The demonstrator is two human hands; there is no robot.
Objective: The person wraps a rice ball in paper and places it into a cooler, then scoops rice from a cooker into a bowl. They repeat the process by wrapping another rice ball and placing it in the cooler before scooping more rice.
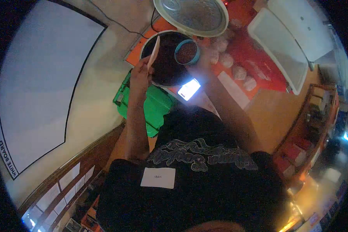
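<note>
My left hand (141,75) is closed on a thin, pale sheet or pouch (155,51), seen nearly edge-on over the left side of a round tub (143,54). The tub holds a dark, loose mass. Above its right part is a blue cup (199,54) with brown granules inside. My right hand (203,66), dim and blurred, is wrapped around the cup's right side. Just below the tub, near my right wrist, glows a phone-like lit screen (189,89); what supports it is hidden.
A large round lid (193,17) lies beyond the tub. Several wrapped round packets (239,72) line the red and orange table (255,50) at right, near a white bin (276,50). A green plastic crate (156,106) sits below left. A whiteboard (46,85) hangs on the left wall.
</note>
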